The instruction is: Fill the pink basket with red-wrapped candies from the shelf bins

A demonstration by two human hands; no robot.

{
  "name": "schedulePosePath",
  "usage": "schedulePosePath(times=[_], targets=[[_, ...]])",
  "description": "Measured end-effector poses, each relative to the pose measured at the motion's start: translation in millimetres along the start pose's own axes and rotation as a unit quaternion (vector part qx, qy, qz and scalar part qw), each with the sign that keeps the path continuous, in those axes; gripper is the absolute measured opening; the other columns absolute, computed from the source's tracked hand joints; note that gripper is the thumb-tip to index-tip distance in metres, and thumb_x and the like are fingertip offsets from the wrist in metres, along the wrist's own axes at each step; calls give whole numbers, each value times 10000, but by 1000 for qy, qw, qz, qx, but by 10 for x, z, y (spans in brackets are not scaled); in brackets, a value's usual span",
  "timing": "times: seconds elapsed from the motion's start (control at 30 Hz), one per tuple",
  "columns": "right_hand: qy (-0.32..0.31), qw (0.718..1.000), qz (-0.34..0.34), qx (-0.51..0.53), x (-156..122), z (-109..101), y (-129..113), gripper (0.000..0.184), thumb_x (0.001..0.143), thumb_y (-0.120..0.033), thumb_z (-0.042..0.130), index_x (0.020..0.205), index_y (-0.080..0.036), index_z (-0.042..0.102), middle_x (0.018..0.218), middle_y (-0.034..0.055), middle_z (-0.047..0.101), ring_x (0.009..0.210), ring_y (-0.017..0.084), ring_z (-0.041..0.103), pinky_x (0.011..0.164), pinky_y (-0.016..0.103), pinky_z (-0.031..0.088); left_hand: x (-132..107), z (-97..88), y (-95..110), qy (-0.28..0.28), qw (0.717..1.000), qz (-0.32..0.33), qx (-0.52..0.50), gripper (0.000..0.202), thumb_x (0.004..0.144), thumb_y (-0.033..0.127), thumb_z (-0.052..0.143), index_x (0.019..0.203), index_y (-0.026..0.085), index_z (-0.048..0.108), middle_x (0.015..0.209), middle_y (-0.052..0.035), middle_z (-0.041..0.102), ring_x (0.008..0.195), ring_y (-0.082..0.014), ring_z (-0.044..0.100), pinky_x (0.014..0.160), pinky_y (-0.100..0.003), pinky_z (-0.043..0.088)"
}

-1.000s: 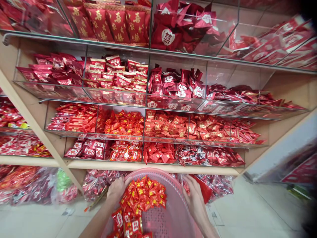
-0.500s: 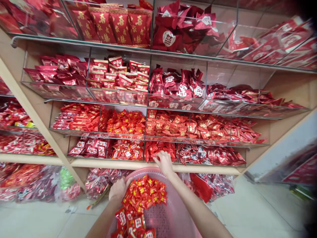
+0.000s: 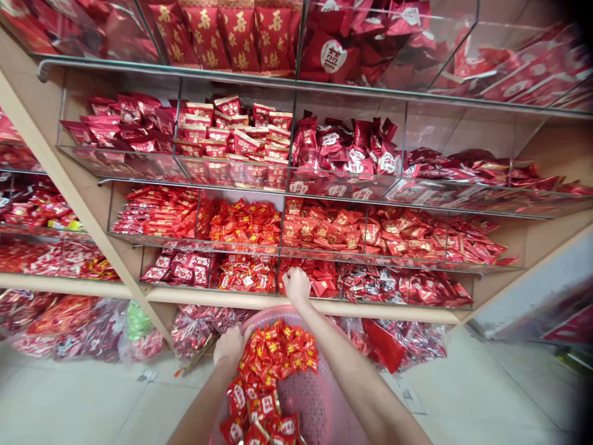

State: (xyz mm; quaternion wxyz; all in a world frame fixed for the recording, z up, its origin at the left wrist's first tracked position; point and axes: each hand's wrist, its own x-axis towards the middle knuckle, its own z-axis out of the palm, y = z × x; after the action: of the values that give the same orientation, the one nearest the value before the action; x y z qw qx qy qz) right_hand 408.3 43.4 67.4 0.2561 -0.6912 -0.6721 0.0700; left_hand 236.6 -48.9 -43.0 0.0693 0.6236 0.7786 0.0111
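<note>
My left hand (image 3: 230, 346) is closed around the left rim of a pink plastic basket (image 3: 319, 389). In the basket lie small red wrapped sweets with yellow print (image 3: 280, 346), and nearer me larger red packets with white labels (image 3: 264, 408). My right hand (image 3: 296, 285) is at the left part of a bottom-shelf bin of plain red packets (image 3: 324, 278). Its fingers are curled in among them, and what they grip is hidden. Just left of that hand is a bin of red-and-yellow packets (image 3: 248, 275).
Wooden shelving (image 3: 194, 298) with clear dividers carries several rows of red wrapped sweets. Clear bags of packets (image 3: 407, 340) lie on the tiled floor (image 3: 445, 395) under the bottom shelf. A slanted wooden upright (image 3: 102, 247) stands at the left.
My right hand has shifted slightly left and its fingers have curled in at the bin of red packets. My left hand stays on the basket rim. The view has shifted a little.
</note>
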Motion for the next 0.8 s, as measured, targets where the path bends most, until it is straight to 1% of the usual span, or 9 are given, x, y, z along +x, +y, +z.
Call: schedulePosePath(times=[0.07,0.17,0.27,0.33,0.43,0.5,0.57,0.67,0.8], targets=[[20,999,0,33,-25,-40,39,236,828,-250,386,767,-176,601,859,67,593,751,163,556,635,263,348,-6,1,3,2,1000,0,-1,636,829,572,170,1019,117,571,856,-168,652,782,-284,638,672,-377,469],[63,991,-23,112,-158,-193,144,261,836,-268,364,725,-171,580,791,47,581,718,145,535,653,253,355,-12,-10,14,-1,1000,-7,2,635,824,580,181,1024,116,565,870,-172,649,786,-276,639,668,-365,471],[85,970,-85,214,-471,-361,334,261,858,-304,342,758,-172,543,772,37,565,746,142,514,699,251,368,-6,-8,18,-1,1000,-7,-2,641,817,595,179,1004,123,569,848,-166,653,783,-276,640,665,-365,474],[56,957,-104,265,-757,-371,514,241,868,-328,334,804,-179,513,784,30,553,752,140,505,708,251,374,1,3,14,-1,1000,-5,-9,648,814,601,172,1004,127,570,825,-160,657,777,-280,641,662,-369,475],[-68,943,-65,319,-1175,-133,822,235,859,-356,336,749,-193,464,698,-2,513,653,123,480,646,242,382,6,17,10,-1,1000,-8,-11,667,807,612,165,1010,126,573,818,-160,657,772,-292,640,654,-380,475],[-173,920,-23,350,-1384,141,1009,250,825,-388,373,667,-200,417,624,-23,463,584,113,454,560,227,376,2,14,13,-1,1000,-8,-14,683,801,623,158,1011,125,575,817,-161,657,774,-298,639,655,-388,474],[-246,892,39,377,-1521,412,1150,248,786,-415,405,654,-206,387,590,-43,428,528,101,432,488,213,356,-7,-2,16,-5,1000,-8,-19,689,800,625,153,1018,124,573,823,-166,657,778,-296,638,667,-394,472],[-304,862,104,393,-1616,687,1264,266,736,-444,448,650,-208,362,554,-69,400,473,81,412,454,202,340,-19,-31,18,-17,999,-11,-26,666,808,610,167,1030,127,569,845,-171,658,789,-286,638,688,-392,469],[-338,843,163,385,-1648,838,1312,309,682,-472,504,642,-205,355,510,-92,408,426,62,416,449,197,346,-22,-38,9,-11,1000,-14,-22,652,813,602,178,1026,131,576,849,-170,660,797,-284,635,690,-387,470]])
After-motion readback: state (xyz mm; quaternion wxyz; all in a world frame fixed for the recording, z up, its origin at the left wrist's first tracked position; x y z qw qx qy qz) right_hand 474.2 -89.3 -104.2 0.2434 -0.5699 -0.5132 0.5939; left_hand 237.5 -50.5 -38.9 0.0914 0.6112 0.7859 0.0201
